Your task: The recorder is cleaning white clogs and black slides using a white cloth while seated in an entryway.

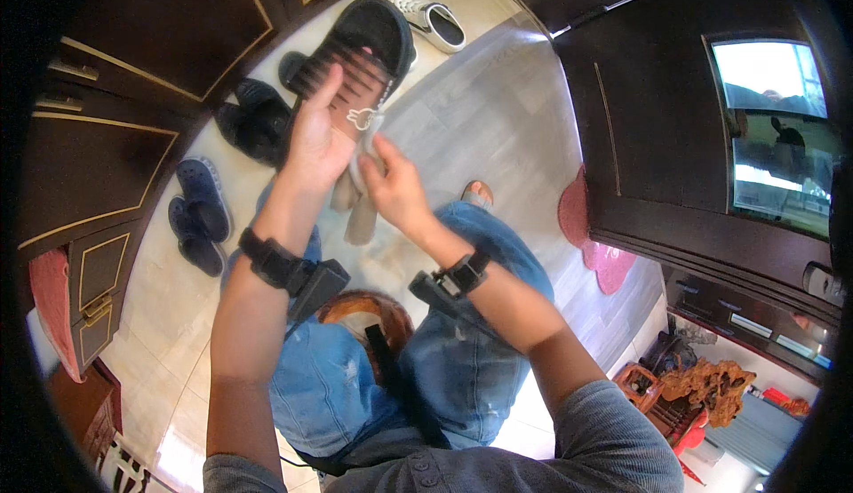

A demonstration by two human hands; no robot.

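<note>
My left hand [320, 133] holds a black slipper [370, 26] out in front of me. Dark slats of the slipper cross its fingers, and the thumb lies along the near side. Close beside it, my right hand [396, 183] pinches a pale, bent, strap-like thing [363, 156], too blurred to name surely. A white rabbit-shaped charm [360, 118] with a string of beads hangs near the left palm. Below the hands, a beige piece of footwear [360, 221] is partly hidden. Both wrists wear black straps with devices.
Black footwear [256, 120], navy clogs [203, 210] and a white shoe [433, 21] line the tiled floor by dark cabinets [100, 166]. A round wooden stool [373, 300] is between my knees. At the right, a pink mat [610, 266] lies by a dark door [653, 120].
</note>
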